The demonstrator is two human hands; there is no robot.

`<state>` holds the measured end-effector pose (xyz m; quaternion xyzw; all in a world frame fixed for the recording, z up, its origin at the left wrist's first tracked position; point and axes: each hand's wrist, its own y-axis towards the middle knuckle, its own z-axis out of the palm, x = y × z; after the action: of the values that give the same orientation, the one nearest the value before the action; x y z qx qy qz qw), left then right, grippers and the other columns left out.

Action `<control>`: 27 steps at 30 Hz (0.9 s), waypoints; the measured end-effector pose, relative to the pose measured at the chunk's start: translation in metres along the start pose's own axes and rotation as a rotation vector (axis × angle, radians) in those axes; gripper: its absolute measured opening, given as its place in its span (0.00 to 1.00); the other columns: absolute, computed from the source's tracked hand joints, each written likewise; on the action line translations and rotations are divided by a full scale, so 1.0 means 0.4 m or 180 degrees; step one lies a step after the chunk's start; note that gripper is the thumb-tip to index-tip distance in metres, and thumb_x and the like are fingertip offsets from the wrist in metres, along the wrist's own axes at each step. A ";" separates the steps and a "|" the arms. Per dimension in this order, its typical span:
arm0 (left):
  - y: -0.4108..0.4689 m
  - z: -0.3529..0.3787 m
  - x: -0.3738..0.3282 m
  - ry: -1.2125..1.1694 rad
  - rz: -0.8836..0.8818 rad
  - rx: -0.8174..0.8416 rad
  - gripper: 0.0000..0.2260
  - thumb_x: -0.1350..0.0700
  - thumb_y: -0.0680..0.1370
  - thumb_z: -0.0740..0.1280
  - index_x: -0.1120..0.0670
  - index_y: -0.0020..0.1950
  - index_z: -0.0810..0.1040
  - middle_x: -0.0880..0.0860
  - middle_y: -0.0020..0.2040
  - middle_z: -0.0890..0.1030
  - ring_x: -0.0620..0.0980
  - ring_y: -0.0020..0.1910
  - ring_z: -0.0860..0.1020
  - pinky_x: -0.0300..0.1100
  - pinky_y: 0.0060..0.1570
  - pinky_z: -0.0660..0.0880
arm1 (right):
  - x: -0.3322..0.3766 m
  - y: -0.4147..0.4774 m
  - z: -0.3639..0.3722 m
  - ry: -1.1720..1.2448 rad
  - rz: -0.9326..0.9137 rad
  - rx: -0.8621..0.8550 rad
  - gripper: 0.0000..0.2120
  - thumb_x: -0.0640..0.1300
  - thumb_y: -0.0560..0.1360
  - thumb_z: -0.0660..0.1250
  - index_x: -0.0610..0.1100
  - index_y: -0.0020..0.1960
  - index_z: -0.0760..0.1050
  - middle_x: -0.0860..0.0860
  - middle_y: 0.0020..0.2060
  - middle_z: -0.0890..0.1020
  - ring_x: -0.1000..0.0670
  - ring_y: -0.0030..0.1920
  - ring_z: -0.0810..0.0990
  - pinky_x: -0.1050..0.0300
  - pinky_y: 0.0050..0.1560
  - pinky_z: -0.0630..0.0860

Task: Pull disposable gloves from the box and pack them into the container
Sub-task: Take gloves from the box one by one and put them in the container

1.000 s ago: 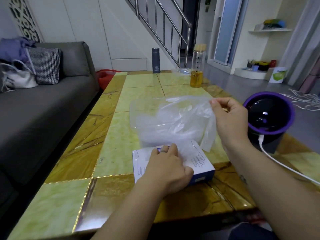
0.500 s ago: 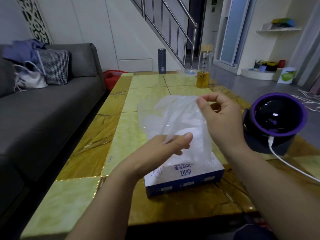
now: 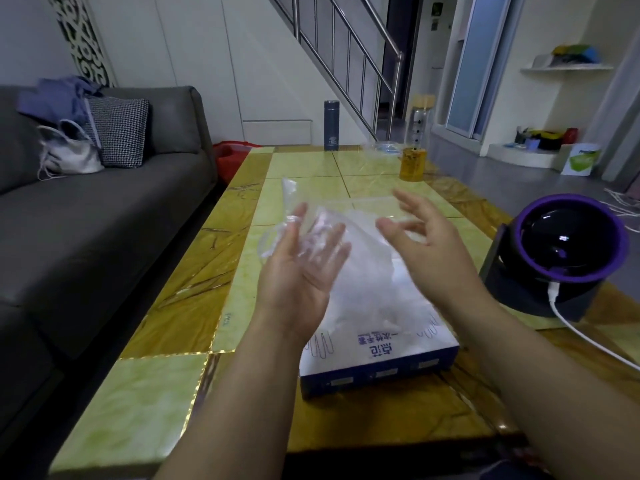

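Head view.
- Left hand (image 3: 304, 268): palm up, grip slack, fingers straight. Glove (image 3: 289, 206) draped across them, likely being spread for packing.
- Right hand (image 3: 427, 242): grip unclenched, holding nothing, just beside the glove.
- Box (image 3: 381, 351): on tabletop (image 3: 156, 386) below both hands, film bulging from its top.

box (image 3: 377, 344) on table (image 3: 156, 386), flask (image 3: 331, 125) behind, sofa (image 3: 104, 216) left

Glove box (image 3: 381, 344) top: blue Chinese print, upside down, partly legible "一次性手套"
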<state>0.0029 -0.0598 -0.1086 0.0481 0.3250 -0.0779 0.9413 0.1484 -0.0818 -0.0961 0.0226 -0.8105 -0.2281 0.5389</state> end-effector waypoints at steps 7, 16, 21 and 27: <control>0.031 -0.017 -0.030 -0.0870 0.0353 -0.0292 0.12 0.52 0.81 0.59 0.50 0.62 0.77 0.57 0.60 0.78 0.53 0.53 0.81 0.48 0.52 0.79 | 0.005 -0.015 0.030 0.1927 0.1343 0.0558 0.36 0.52 0.69 0.70 0.57 0.73 0.59 0.44 0.52 0.79 0.46 0.50 0.81 0.52 0.49 0.79; 0.093 -0.039 -0.087 -0.1204 0.0448 0.0063 0.21 0.47 0.79 0.62 0.57 0.69 0.69 0.59 0.62 0.75 0.57 0.62 0.76 0.50 0.62 0.73 | 0.134 0.148 0.104 0.0675 0.0137 0.1138 0.24 0.31 0.72 0.68 0.44 0.67 0.72 0.52 0.61 0.77 0.59 0.38 0.79 0.65 0.44 0.78; 0.124 -0.077 -0.142 -0.1132 0.0551 0.0026 0.24 0.47 0.72 0.68 0.58 0.64 0.73 0.55 0.60 0.78 0.50 0.59 0.78 0.44 0.47 0.81 | 0.196 0.248 0.063 0.0396 -0.0016 0.1573 0.32 0.29 0.72 0.66 0.45 0.73 0.64 0.61 0.66 0.70 0.38 0.64 0.71 0.60 0.54 0.76; 0.175 -0.145 -0.116 0.0472 0.0637 -0.1112 0.24 0.68 0.78 0.63 0.57 0.72 0.62 0.55 0.45 0.76 0.44 0.32 0.78 0.32 0.28 0.74 | 0.050 0.296 0.025 -0.0948 0.0275 0.1993 0.36 0.34 0.73 0.69 0.51 0.75 0.59 0.55 0.75 0.60 0.56 0.44 0.79 0.59 0.50 0.78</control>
<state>-0.0557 0.0224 -0.1223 -0.0782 0.3955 0.0773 0.9118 0.1558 0.0219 -0.0353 0.1190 -0.9111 0.0538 0.3909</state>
